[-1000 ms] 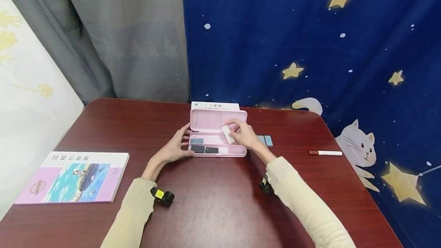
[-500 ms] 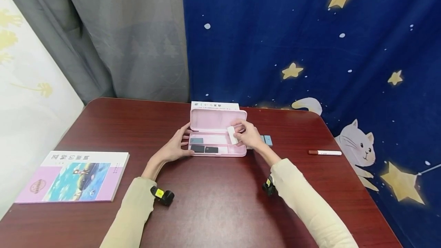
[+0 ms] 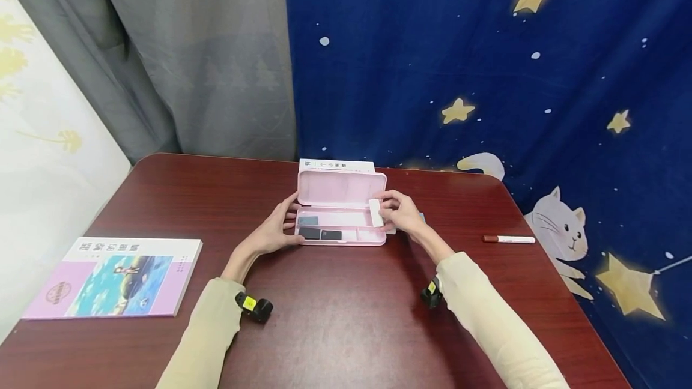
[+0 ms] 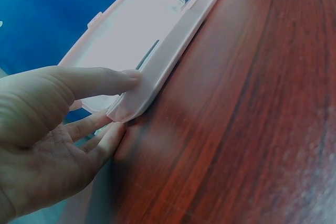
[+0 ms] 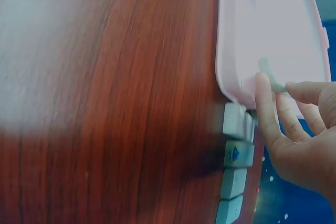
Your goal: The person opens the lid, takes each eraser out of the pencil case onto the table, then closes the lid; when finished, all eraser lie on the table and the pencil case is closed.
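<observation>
An open pink pencil case (image 3: 373, 235) lies near the table's far side with its lid (image 3: 342, 187) raised. My left hand (image 3: 273, 232) holds its left end, the thumb on the front rim and the other fingers at the side and back. My right hand (image 3: 402, 212) pinches a white eraser (image 3: 375, 213) between thumb and fingers over the case's right end. Inside, a blue-grey eraser (image 3: 308, 221) lies at the back left. Two dark erasers (image 3: 331, 235) sit in the front compartment. In the left wrist view, the thumb (image 4: 113, 81) covers part of the front wall.
Several block erasers (image 5: 233, 183) stand in a row beside the case's right end, mostly hidden by my right hand in the head view. A white box or book (image 3: 336, 165) is behind the lid. A brown-capped marker (image 3: 516, 239) lies right, a book (image 3: 121, 284) left.
My right hand has moved right with the white eraser, from above the middle-right of the case to its right end, and the eraser has turned more upright. The left hand stays put.
</observation>
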Available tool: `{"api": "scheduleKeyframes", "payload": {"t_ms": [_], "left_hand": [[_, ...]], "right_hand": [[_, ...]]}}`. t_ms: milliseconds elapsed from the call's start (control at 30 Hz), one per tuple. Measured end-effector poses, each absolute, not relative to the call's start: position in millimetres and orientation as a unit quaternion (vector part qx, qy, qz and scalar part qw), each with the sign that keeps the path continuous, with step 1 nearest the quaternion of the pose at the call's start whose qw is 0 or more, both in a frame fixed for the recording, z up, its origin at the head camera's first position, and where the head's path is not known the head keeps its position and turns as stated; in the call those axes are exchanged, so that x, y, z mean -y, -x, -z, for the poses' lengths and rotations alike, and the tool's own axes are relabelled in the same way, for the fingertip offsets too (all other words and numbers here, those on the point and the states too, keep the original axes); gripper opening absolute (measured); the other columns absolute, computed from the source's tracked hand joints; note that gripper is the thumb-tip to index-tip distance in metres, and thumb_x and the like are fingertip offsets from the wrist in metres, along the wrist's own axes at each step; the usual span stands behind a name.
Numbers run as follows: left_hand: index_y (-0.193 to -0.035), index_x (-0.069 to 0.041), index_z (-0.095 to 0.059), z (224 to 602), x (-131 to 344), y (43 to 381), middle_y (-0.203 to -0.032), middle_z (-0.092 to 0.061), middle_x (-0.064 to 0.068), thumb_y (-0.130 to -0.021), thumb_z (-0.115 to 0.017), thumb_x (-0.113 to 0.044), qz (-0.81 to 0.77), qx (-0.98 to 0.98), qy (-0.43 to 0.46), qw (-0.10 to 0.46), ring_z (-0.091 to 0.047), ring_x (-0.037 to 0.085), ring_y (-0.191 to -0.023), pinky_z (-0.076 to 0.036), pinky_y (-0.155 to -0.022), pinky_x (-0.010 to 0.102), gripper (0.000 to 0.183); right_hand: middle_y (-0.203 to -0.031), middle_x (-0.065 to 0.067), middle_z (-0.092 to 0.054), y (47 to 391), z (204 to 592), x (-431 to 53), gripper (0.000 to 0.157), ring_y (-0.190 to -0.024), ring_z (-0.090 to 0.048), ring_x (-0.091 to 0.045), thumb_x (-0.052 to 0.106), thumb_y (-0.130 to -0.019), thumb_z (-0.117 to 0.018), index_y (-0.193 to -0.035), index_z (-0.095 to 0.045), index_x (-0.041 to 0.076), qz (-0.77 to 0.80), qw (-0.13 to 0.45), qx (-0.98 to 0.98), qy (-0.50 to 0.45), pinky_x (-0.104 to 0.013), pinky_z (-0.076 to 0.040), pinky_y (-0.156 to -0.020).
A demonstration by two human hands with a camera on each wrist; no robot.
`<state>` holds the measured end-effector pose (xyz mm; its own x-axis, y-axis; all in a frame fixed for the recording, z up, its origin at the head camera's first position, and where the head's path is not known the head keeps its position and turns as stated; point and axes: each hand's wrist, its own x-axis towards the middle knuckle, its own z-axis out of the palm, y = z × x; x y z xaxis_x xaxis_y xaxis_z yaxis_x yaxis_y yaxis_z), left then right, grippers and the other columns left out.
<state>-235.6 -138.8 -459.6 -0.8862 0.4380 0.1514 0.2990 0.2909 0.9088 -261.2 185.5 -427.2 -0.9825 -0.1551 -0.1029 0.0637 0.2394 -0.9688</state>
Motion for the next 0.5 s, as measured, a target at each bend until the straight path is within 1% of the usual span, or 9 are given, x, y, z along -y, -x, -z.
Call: {"api": "scheduleKeyframes", "payload": {"t_ms": [100, 267, 400, 500], "left_hand": [[-0.152, 0.000, -0.010, 459.8, 138.5, 236.3, -0.136, -0.031, 0.031, -0.072, -0.077, 0.011, -0.551, -0.800, -0.230, 0.063, -0.039, 0.045, -0.122, -0.038, -0.103, 0.055, 0.105], [-0.153, -0.001, -0.011, 459.1, 137.7, 236.4, -0.136, -0.031, 0.030, -0.072, -0.077, 0.012, -0.552, -0.799, -0.231, 0.065, -0.039, 0.045, -0.123, -0.037, -0.103, 0.055, 0.105], [-0.153, -0.001, -0.010, 459.7, 137.9, 236.5, -0.136, -0.031, 0.030, -0.072, -0.077, 0.011, -0.550, -0.800, -0.230, 0.064, -0.039, 0.045, -0.122, -0.038, -0.103, 0.055, 0.105], [-0.153, -0.003, -0.011, 460.6, 137.8, 236.7, -0.136, -0.031, 0.030, -0.072, -0.076, 0.012, -0.552, -0.799, -0.228, 0.065, -0.038, 0.045, -0.123, -0.037, -0.104, 0.054, 0.106]], "right_hand": [[-0.093, -0.016, -0.057, 260.2, 427.4, -194.0, 0.041, -0.069, -0.057, -0.020, -0.012, -0.086, -0.057, -0.126, -0.056, -0.003, 0.619, 0.086, -0.780, 0.025, -0.047, -0.058, -0.062], [-0.097, -0.021, -0.059, 259.6, 428.8, -207.7, 0.042, -0.065, -0.058, -0.022, -0.014, -0.087, -0.056, -0.128, -0.052, -0.006, 0.626, 0.085, -0.775, 0.020, -0.042, -0.059, -0.060], [-0.102, -0.026, -0.059, 259.5, 429.8, -217.5, 0.043, -0.065, -0.060, -0.022, -0.012, -0.089, -0.056, -0.131, -0.048, -0.009, 0.626, 0.087, -0.775, 0.016, -0.040, -0.059, -0.060], [-0.102, -0.025, -0.059, 258.9, 430.3, -225.3, 0.043, -0.065, -0.060, -0.022, -0.012, -0.089, -0.056, -0.131, -0.048, -0.009, 0.627, 0.087, -0.774, 0.008, -0.038, -0.059, -0.059]]}}
